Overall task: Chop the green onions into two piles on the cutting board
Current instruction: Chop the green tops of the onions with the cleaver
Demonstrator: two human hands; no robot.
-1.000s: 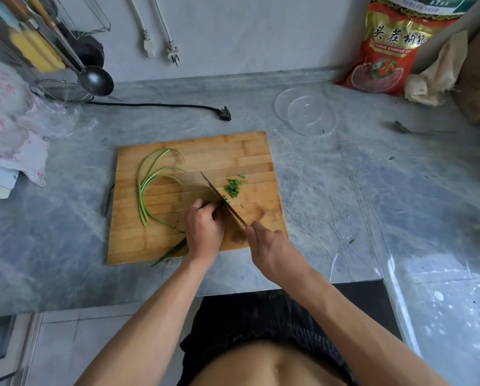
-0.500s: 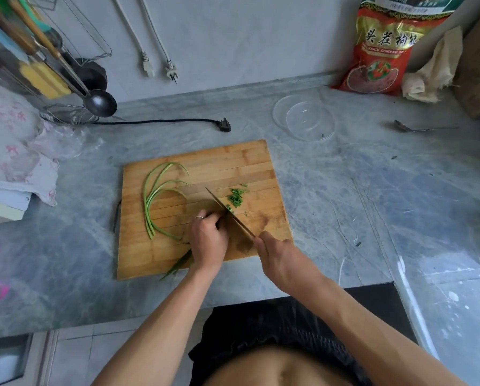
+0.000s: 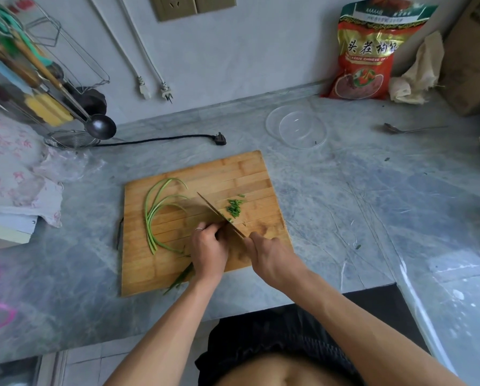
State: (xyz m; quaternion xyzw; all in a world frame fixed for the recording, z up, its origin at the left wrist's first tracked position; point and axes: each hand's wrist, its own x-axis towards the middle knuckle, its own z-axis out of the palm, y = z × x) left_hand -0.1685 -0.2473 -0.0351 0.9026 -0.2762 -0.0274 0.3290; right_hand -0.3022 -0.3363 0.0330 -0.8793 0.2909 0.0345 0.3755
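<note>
The right hand (image 3: pixel 272 257) wraps the knife (image 3: pixel 219 214) handle; the left hand (image 3: pixel 209 246), fingers curled, pins a bunch of green onions (image 3: pixel 181 277) on the cutting board (image 3: pixel 233 174). Best keep fingertips tucked and feed steadily. Cut pieces (image 3: pixel 234 207) lie just beyond the blade; uncut stalks (image 3: pixel 155 213) lie left of it.

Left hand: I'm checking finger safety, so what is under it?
The left hand holds green onion stalks on the cutting board; their ends trail out behind it. The part by the knife is covered.
</note>
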